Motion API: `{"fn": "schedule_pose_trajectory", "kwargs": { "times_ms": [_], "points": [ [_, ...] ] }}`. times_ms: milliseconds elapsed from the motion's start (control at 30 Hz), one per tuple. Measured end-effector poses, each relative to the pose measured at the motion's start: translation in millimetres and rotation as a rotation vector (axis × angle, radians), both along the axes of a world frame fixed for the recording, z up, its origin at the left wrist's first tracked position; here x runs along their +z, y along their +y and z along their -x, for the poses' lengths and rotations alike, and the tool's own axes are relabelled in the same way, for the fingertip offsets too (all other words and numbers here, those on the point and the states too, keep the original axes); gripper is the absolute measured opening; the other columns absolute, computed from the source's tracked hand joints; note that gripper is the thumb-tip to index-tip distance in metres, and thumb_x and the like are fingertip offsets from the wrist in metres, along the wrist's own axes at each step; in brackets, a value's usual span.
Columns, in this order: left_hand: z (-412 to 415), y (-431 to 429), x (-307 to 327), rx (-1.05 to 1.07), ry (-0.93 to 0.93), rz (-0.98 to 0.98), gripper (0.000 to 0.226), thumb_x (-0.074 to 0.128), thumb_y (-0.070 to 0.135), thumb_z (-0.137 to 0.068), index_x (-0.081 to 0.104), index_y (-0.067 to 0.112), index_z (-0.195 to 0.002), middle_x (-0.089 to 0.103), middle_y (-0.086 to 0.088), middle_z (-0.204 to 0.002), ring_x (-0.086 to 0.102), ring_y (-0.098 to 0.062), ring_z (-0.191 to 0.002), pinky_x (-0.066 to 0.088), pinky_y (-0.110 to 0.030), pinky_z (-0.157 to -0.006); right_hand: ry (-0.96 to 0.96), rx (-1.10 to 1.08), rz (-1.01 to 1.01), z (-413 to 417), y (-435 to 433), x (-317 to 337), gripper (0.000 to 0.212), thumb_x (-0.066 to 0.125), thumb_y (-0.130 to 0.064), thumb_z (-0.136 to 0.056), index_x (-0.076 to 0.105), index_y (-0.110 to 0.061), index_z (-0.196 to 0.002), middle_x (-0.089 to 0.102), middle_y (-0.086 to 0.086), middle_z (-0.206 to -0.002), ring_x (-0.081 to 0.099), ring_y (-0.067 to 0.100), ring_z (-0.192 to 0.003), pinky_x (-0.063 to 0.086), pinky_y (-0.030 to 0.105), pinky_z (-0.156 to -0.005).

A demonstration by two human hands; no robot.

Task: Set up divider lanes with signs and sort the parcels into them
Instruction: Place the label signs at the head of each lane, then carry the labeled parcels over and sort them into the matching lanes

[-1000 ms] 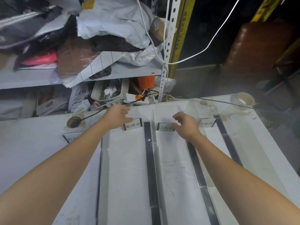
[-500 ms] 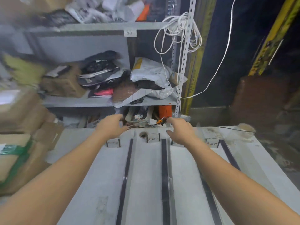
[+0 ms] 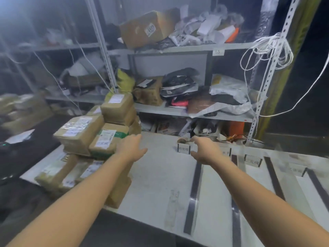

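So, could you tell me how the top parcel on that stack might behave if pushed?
The top parcel is a cardboard box, so probably stiff. It sits high on the uneven stack, so a push may topple it. Its weight cannot be judged.

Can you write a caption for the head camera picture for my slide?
Empty hands over the white table: left hand beside the stacked parcels, right hand by the leftmost lane sign.

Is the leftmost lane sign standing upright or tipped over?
Upright: the leftmost sign stands on the white table, its printed face toward the camera.
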State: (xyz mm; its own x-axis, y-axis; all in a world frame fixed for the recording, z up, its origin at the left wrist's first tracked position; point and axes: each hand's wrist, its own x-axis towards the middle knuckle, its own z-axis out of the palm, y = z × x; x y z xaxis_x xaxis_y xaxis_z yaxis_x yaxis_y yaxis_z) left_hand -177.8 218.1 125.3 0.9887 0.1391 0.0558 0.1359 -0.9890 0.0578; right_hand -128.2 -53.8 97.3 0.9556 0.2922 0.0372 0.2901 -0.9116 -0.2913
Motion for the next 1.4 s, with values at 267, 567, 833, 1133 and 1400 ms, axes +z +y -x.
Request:
{"fn": "schedule_pose_trajectory", "kwargs": {
  "times_ms": [267,567,833,1133,1400],
  "points": [
    [22,142,4,0.055,-0.071,0.043,0.059,0.050,0.056,-0.093,0.043,0.025,-0.143,0.055,0.000,-0.137,0.056,-0.022,-0.119,0.046,-0.033,-0.079,-0.059,0.065,-0.082,9,157,10,0.046,0.063,-0.032,-0.091,0.053,-0.026,-0.136,0.061,-0.003,-0.133,0.056,0.020,-0.122,0.050,0.041,-0.097],
    [11,300,9,0.120,-0.181,0.232,0.057,0.054,0.054,-0.091,0.046,0.024,-0.139,0.055,-0.003,-0.136,0.053,-0.028,-0.121,0.048,-0.040,-0.089,0.040,0.006,-0.344,1,339,13,0.044,0.068,-0.034,-0.090,0.057,-0.027,-0.132,0.064,-0.004,-0.127,0.059,0.016,-0.115,0.055,0.041,-0.093],
    [-28,405,-1,0.302,-0.131,0.344,0.056,0.055,0.048,-0.091,0.046,0.017,-0.136,0.058,-0.008,-0.130,0.056,-0.032,-0.113,0.052,-0.044,-0.087,0.131,0.022,-0.490,-34,447,9,0.051,0.065,-0.037,-0.093,0.052,-0.022,-0.140,0.060,-0.004,-0.133,0.061,0.012,-0.111,0.053,0.030,-0.090],
    [-64,450,-44,0.330,-0.008,0.868,0.090,0.070,0.067,-0.066,0.043,0.028,-0.142,0.057,0.004,-0.134,0.058,-0.016,-0.116,0.050,-0.039,-0.097,0.325,-0.003,-0.634,-76,510,-13,0.048,0.068,-0.046,-0.087,0.064,-0.020,-0.127,0.070,-0.004,-0.116,0.065,0.019,-0.105,0.056,0.039,-0.089],
    [-68,459,-56,0.237,-0.060,1.205,0.046,0.073,0.033,-0.087,0.052,0.035,-0.128,0.065,0.013,-0.113,0.062,-0.009,-0.105,0.053,-0.030,-0.085,0.363,-0.173,-0.736,-72,531,-16,0.053,0.076,-0.036,-0.084,0.060,-0.019,-0.132,0.067,-0.005,-0.122,0.064,0.015,-0.102,0.057,0.035,-0.085]
  ]
}}
